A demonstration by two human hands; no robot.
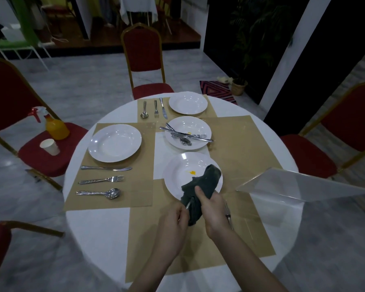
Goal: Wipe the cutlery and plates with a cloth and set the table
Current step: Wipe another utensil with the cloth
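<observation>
My right hand (211, 211) grips a dark grey cloth (200, 186) wrapped around a piece of cutlery (189, 204). My left hand (173, 224) holds that piece's handle; its working end is hidden in the cloth. Behind the cloth lies a white plate (185, 171) with a yellow spot. A fork (228, 213) lies by my right wrist. Further back, a plate (188, 132) carries several loose knives, forks and a spoon. Left, a clean plate (114, 142) sits above a knife (106, 168), fork (101, 180) and spoon (98, 193).
A far setting has a plate (188, 102) beside a spoon, fork and knife (155, 108). Tan placemats (89, 161) cover the round white table (105, 226). A clear acrylic stand (299, 184) sits at right. Red chairs surround the table; the left chair holds a spray bottle (55, 125) and paper cup (50, 146).
</observation>
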